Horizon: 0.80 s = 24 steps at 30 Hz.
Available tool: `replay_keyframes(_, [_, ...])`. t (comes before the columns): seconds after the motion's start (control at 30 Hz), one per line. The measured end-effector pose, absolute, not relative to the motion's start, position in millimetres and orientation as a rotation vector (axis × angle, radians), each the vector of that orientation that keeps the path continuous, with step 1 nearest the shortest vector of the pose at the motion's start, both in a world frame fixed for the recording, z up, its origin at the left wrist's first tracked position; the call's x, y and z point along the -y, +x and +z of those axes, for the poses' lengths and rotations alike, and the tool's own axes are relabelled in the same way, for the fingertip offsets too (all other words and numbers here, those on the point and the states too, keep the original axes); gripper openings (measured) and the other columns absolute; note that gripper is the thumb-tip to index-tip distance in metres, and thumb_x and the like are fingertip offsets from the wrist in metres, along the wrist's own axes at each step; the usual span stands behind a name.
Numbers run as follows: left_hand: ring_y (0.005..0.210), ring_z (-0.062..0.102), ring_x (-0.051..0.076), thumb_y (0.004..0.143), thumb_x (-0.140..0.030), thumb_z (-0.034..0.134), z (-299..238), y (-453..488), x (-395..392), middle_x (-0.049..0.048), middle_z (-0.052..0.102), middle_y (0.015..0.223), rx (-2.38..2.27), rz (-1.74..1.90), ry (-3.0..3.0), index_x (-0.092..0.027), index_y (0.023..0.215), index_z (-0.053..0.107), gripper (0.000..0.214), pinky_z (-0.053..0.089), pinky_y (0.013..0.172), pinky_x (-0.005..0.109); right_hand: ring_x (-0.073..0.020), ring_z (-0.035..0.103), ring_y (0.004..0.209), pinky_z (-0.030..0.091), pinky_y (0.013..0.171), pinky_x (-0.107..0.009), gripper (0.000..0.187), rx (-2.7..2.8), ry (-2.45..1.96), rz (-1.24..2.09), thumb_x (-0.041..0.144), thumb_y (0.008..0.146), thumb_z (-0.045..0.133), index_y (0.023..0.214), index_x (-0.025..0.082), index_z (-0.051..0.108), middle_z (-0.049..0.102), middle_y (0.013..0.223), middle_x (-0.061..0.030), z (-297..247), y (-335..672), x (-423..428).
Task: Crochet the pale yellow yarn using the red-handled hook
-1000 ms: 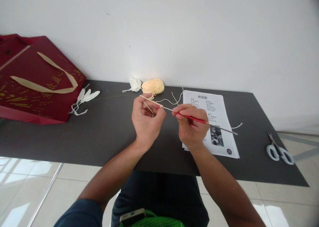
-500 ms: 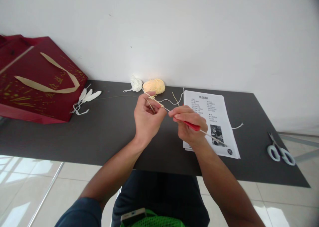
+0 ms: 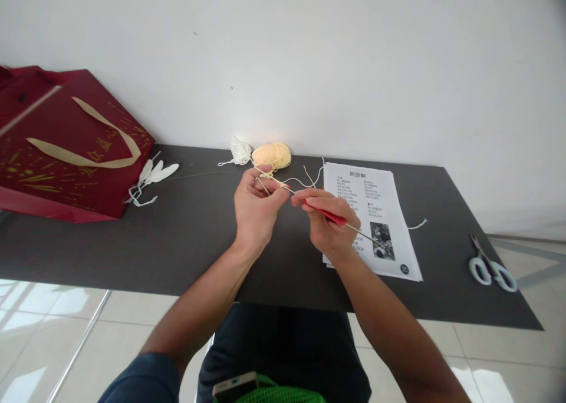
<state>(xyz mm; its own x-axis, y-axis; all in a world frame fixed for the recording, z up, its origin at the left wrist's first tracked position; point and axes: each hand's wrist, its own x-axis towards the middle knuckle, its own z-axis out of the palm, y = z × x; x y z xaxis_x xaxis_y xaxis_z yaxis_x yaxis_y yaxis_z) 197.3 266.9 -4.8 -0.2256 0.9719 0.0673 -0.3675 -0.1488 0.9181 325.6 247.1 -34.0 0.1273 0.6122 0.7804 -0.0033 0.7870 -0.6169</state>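
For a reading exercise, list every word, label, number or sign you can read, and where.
"熊图解": title of the paper.
"R2": a line start there; remaining small print is too small.
"益心": gold characters on the red bag; others blurred.
Round black sign on the paper: too small to read.

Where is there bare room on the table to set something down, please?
Free patches lie between the printed sheets and the scissors, and between the red bag and the left forearm. It is crowded behind the left hand, where the yellow yarn ball and white yarn sit side by side.
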Motion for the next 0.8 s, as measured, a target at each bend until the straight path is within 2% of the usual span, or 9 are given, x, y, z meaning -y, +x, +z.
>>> replay_keyframes(0.13, [0.050,0.050,0.005,0.063,-0.009,0.082,1.7,197.1,-266.9,-0.0081,0.065,0.067,-0.925,1.557,0.764,-0.018,0.108,0.064,0.050,0.035,0.049,0.020,-0.0193,0.081,0.101,0.072,0.078,-0.037,0.049,1.486,-0.573,0.334,0.003,0.090,0.071,0.126,0.035,0.069,0.081,0.120,-0.0017,-38.3,327.8,-244.9])
replay_keyframes(0.23, [0.052,0.050,0.005,0.062,-0.011,0.085,5.7,195.9,-267.3,-0.0061,0.067,0.070,-0.860,1.530,0.702,-0.017,0.110,0.065,0.052,0.032,0.048,0.020,-0.0209,0.080,0.105,0.072,0.083,-0.041,0.055,1.507,-0.597,0.249,0.000,0.087,0.071,0.129,0.035,0.068,0.081,0.123,-0.0029,-38.1,327.1,-242.9])
replay_keyframes(0.53, [0.051,0.042,0.003,0.064,-0.008,0.083,8.0,198.0,-264.3,-0.0073,0.062,0.067,-0.823,1.497,0.610,-0.016,0.110,0.067,0.050,0.029,0.048,0.019,-0.0233,0.080,0.109,0.072,0.084,-0.045,0.054,1.511,-0.651,0.194,0.002,0.088,0.071,0.130,0.036,0.068,0.081,0.126,-0.0044,-40.4,319.9,-240.1])
replay_keyframes(0.8, [0.050,0.033,0.003,0.066,-0.010,0.082,6.9,195.9,-263.8,-0.0109,0.046,0.060,-0.775,1.440,0.581,-0.016,0.114,0.069,0.050,0.027,0.048,0.020,-0.0233,0.080,0.108,0.073,0.084,-0.046,0.049,1.462,-0.661,0.267,0.004,0.088,0.074,0.125,0.035,0.071,0.081,0.124,-0.0030,-39.7,315.6,-238.2])
